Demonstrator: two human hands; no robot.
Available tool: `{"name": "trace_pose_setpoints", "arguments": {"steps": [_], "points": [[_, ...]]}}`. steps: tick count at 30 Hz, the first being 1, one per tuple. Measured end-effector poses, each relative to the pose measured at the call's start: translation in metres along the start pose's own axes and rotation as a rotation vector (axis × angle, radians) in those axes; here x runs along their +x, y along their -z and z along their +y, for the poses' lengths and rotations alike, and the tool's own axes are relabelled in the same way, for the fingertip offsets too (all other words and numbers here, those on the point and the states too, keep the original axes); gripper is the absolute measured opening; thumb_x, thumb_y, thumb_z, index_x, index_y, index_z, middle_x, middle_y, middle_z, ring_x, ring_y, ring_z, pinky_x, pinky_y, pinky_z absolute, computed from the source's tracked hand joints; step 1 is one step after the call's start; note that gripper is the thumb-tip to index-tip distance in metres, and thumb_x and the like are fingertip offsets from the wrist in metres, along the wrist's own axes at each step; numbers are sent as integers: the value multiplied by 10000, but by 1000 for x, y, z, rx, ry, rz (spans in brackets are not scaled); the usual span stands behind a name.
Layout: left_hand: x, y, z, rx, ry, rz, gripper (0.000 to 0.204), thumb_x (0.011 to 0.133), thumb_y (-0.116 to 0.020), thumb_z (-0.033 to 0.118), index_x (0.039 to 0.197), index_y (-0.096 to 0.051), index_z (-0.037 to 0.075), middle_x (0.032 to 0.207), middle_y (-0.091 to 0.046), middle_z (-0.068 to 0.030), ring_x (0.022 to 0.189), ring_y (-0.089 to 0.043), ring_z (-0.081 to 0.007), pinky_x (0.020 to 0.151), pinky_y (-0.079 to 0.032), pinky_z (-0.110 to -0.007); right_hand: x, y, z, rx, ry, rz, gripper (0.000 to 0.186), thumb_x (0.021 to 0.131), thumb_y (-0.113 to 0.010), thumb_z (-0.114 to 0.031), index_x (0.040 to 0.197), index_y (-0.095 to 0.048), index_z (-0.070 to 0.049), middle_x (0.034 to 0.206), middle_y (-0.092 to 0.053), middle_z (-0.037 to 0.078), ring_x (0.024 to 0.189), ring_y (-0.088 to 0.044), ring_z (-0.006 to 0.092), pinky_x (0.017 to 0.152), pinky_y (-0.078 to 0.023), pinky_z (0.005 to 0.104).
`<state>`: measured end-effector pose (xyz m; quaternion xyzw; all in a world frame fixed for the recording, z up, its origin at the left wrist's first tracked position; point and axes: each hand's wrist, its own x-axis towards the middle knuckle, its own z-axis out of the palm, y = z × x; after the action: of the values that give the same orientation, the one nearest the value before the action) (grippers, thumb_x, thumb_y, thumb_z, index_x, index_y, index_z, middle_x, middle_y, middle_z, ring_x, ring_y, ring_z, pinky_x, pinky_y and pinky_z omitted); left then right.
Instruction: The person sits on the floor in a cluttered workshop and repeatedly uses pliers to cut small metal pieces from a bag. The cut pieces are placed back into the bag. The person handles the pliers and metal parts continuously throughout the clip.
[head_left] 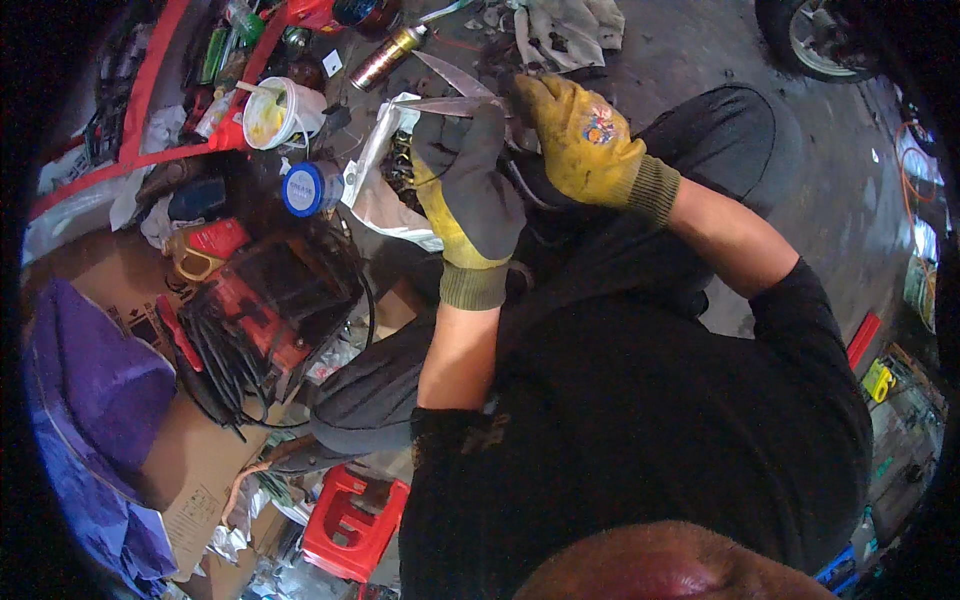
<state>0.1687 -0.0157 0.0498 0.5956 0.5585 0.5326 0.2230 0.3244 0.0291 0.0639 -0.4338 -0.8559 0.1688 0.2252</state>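
Observation:
My right hand (590, 140), in a yellow glove with dark fingertips, is closed around the handles of a pair of large scissors (455, 78); my fingers partly hide the handles. The blades stand apart and point left. The lower blade lies along the top edge of a white plastic bag (390, 215). My left hand (470, 185), in a grey and yellow glove, is closed at the bag's right side, its fingertips partly hidden. Inside the bag's opening are dark, curved metal-looking pieces (400, 170).
Left of the bag are a blue-lidded tub (303, 190), a white bucket (285, 113) and a spray can (388, 57). A red-black machine with cables (255, 310) sits on cardboard near a red plastic stool (355, 525). A wheel (825, 40) is at the far right.

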Motion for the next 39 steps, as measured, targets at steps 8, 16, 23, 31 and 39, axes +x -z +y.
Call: {"name": "trace_pose_setpoints", "arguments": {"steps": [8,16,23,31,39], "points": [[6,24,8,290,-302,-182,317,954,-615,-23,1266,-605,32,1241,-647,-104,1129,-642,-200,931,-535,-354,-5,-12,9,40,-75,10,557,843,-647,-126,1359,-495,17,1164,-622,261,1043,-643,414,883,-539,483],[1,20,-2,-674,449,-85,337,928,-591,-4,1258,-649,38,1201,-658,-95,1094,-663,-212,937,-549,-324,1,1,4,-142,39,71,563,844,-658,-207,1344,-521,12,1154,-632,226,1037,-653,392,849,-549,471],[9,33,4,-304,191,-304,419,923,-628,-91,1306,-684,70,1270,-660,-105,1075,-682,-205,919,-580,-339,3,0,18,-283,164,110,603,875,-680,-359,1345,-535,-12,1163,-620,213,1053,-645,360,867,-539,463],[15,32,12,-389,295,-272,436,890,-624,-114,1282,-695,63,1272,-667,-100,1121,-675,-218,931,-597,-350,7,6,19,-182,87,-30,659,869,-699,-462,1350,-538,-41,1192,-616,194,1084,-645,361,873,-544,472],[18,43,26,-485,408,-297,370,886,-627,-100,1224,-702,31,1234,-677,-109,1104,-682,-229,875,-612,-327,16,6,23,-65,142,-81,569,872,-701,-362,1314,-538,-43,1077,-679,240,982,-689,405,820,-563,505]]}}
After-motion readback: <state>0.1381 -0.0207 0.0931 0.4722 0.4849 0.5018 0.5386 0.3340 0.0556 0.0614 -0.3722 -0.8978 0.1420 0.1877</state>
